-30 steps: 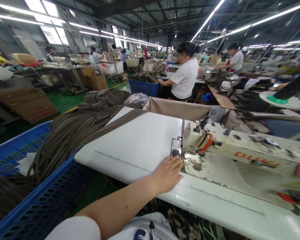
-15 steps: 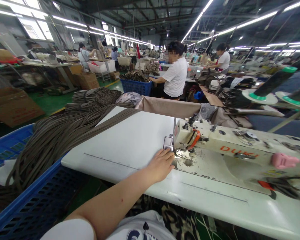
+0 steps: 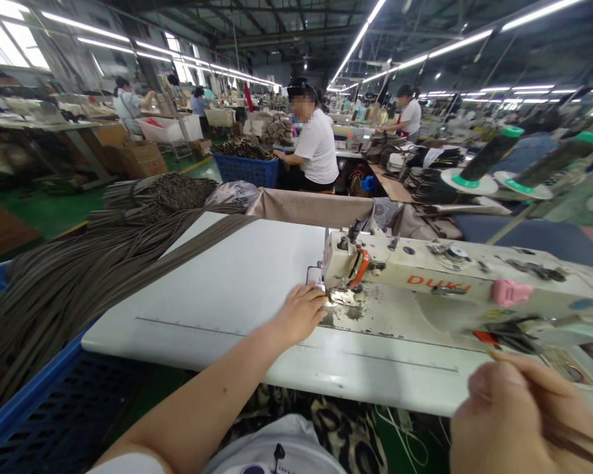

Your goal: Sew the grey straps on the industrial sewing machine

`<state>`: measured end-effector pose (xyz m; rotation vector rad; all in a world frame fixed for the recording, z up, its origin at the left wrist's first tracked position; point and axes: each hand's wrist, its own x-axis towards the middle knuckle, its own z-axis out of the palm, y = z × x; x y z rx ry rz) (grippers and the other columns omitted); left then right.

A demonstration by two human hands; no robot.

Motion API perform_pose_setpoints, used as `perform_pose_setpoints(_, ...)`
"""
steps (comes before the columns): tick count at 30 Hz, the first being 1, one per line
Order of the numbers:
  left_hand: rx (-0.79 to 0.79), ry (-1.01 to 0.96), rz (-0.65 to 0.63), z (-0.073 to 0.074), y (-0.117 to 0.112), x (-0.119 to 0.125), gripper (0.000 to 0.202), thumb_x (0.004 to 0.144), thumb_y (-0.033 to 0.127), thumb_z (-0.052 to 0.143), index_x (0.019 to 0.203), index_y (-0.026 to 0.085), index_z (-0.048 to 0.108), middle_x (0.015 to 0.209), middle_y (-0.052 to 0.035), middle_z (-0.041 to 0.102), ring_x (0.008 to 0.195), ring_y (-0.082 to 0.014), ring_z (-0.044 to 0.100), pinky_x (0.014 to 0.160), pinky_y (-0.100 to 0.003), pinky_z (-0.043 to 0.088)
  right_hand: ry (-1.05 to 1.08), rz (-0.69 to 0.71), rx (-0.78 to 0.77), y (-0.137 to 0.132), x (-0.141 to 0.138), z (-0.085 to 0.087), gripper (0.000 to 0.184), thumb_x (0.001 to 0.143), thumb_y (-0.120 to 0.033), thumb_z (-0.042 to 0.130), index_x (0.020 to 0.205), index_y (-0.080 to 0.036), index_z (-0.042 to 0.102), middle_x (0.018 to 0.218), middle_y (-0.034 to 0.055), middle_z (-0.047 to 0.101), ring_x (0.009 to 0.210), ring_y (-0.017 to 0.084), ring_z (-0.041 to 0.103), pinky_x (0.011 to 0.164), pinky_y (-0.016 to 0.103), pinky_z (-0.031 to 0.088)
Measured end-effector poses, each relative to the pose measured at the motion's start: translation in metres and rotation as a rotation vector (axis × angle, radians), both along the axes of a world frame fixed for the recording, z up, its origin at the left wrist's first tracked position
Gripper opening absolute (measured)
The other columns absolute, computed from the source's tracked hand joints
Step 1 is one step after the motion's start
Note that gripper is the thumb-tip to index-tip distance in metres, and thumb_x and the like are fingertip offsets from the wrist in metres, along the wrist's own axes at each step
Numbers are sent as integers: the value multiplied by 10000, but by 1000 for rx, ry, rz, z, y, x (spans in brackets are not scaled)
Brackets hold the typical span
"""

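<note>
One broad white counter spread across the near part of the room, its front edge marked with ruled scales. Beyond it sat a co-worker in a white shirt, one arm stretched toward a heaped blue basket. A great sheaf of grey-brown strips trailed over the counter's left side, the ends of some lying on the white surface. Underneath that sheaf, at the lower left, stood a near blue basket with slotted walls. The sewing machine, cream-coloured with orange lettering, was set into the counter's right half, its head toward the middle. Behind its arm two dark thread cones leaned on pale discs. The person's left hand lay palm down, flat and fairly wide, fingers stretched out just beside the metal parts under the machine's head. The right hand, large and blurred at the lower right, was curled narrow in front of the counter's edge. A pink piece sat on the machine's arm. Last, a thin dark strip showed against the right hand; whether the fingers gripped it, I could not tell.
</note>
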<state>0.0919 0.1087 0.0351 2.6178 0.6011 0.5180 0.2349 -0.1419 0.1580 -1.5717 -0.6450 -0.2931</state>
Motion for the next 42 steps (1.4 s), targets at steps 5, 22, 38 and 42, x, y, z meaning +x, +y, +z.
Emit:
perform_pose_setpoints(5,-133,-145,-11,-7,36,19,292,946,116,534,1158,187,723,1326,-95,649,1258,-229,595,1175,-408,446,-8,-37,-426,31,27,-68,310,890,-467,599,915,-185,724,679,21,636,596,170,558,601,296,425)
perform_pose_setpoints(22,-175,-149,-89,0,67,55,387,968,196,558,1343,218,654,1440,-65,613,1380,-264,530,1220,-405,388,-503,-14,-848,34,39,-125,189,935,-277,502,947,-199,673,691,32,702,610,203,630,586,316,324)
perform_pose_setpoints(38,19,-43,-17,8,70,28,105,877,232,741,965,245,797,1066,-73,711,1072,-275,625,1060,-456,460,-401,8,-853,33,37,-123,228,934,-291,488,983,-194,689,746,54,726,661,211,646,633,314,375)
perform_pose_setpoints(42,-23,-17,9,13,70,26,67,855,222,784,902,260,813,1001,-54,728,1017,-256,643,999,-422,463,-410,8,-856,33,36,-122,230,936,-291,486,980,-190,687,739,54,717,650,205,630,630,313,365)
